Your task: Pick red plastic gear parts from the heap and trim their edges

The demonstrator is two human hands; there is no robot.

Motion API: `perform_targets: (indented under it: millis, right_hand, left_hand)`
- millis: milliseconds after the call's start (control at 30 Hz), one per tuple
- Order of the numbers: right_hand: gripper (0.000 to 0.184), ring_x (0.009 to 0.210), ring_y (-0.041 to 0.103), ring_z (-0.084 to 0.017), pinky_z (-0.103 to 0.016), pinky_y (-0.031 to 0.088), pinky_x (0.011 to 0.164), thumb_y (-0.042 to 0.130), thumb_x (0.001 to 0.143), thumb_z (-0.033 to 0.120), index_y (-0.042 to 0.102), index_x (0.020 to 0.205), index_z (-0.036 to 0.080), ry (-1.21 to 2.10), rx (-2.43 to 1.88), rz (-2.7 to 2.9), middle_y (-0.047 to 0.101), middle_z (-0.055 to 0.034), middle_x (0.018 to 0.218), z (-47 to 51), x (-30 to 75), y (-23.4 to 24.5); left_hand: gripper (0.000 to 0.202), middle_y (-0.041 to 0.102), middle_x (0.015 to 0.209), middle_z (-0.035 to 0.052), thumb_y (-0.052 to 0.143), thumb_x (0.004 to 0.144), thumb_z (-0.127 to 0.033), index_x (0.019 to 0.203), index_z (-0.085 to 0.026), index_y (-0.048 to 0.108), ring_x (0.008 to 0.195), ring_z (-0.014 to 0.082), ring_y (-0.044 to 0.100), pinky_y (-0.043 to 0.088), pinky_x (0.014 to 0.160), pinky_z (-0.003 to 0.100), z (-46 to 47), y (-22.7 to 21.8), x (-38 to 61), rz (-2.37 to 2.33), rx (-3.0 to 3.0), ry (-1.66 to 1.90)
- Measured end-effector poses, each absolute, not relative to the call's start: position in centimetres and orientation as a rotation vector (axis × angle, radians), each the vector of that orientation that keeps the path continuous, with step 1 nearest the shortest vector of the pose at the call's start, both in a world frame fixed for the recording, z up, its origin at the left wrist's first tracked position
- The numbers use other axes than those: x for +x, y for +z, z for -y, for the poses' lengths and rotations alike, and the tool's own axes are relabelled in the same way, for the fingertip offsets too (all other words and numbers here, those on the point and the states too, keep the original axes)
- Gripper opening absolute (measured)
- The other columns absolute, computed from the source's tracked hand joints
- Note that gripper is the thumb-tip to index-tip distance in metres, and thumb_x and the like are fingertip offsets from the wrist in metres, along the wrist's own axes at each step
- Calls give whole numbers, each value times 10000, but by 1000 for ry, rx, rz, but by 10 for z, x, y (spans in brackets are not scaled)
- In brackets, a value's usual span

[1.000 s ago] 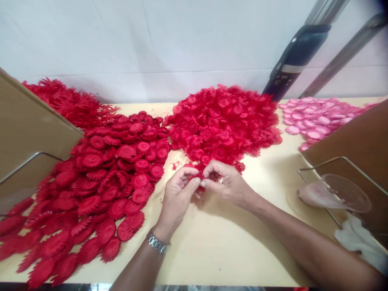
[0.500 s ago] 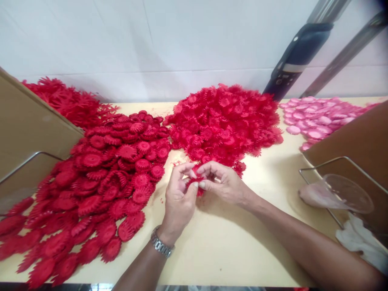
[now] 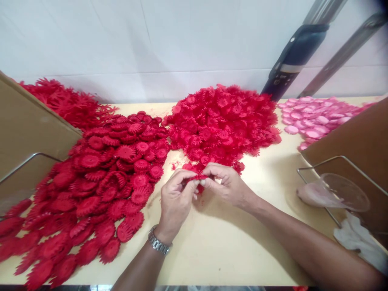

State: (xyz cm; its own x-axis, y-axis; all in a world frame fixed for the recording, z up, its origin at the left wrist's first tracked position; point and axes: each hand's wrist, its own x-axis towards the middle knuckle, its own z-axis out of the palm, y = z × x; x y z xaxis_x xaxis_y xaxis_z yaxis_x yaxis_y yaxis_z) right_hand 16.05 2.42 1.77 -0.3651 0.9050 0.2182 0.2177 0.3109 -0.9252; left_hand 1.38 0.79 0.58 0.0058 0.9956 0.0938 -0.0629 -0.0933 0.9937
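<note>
My left hand (image 3: 176,200) and my right hand (image 3: 226,184) meet at the middle of the table, fingertips pinched together on a small red plastic flower piece (image 3: 197,178). A metal watch (image 3: 158,244) sits on my left wrist. Just beyond the hands lies a heap of small red frilly flower pieces (image 3: 222,121). To the left spreads a larger pile of flat red toothed discs (image 3: 103,178). How many pieces are between my fingers is hidden.
A third red pile (image 3: 65,101) lies at the back left behind a cardboard panel (image 3: 27,129). Pink discs (image 3: 315,117) lie at the back right. A wire frame with a clear plastic bag (image 3: 336,192), another cardboard panel and a white cloth (image 3: 357,238) stand at the right.
Both hands stayed in place, working the red piece between the fingertips; the left fingers closed in tighter against the right thumb and the piece turned flatter.
</note>
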Motion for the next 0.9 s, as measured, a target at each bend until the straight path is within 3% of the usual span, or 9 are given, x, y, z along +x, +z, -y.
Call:
perform_targets:
  millis: [333, 733, 900]
  right_hand:
    - [179, 506, 500, -88, -213, 380, 468, 597, 752, 274, 502, 638, 175, 1244, -1094, 1627, 573, 13, 586, -22, 157, 17]
    - [338, 521, 556, -105, -218, 380, 459, 662, 713, 290, 375, 565, 194, 1273, -984, 1578, 505, 43, 555, -21, 158, 15]
    - [364, 500, 413, -71, -212, 314, 462, 690, 690, 286, 380, 530, 182, 1121, -975, 1669, 427, 50, 553, -23, 159, 11]
  left_hand:
    - [84, 605, 622, -25, 644, 720, -219, 789, -177, 620, 459, 68, 505, 461, 428, 174, -10, 0, 11, -945, 1013, 1227]
    - [253, 597, 682, -14, 656, 716, -213, 968, -200, 647, 548, 78, 535, 477, 513, 182, -11, 4, 11, -858, 917, 1204]
    - [194, 616, 699, -1, 664, 708, -224, 895, -174, 681, 602, 67, 533, 434, 554, 149, -11, 7, 11, -847, 879, 1198]
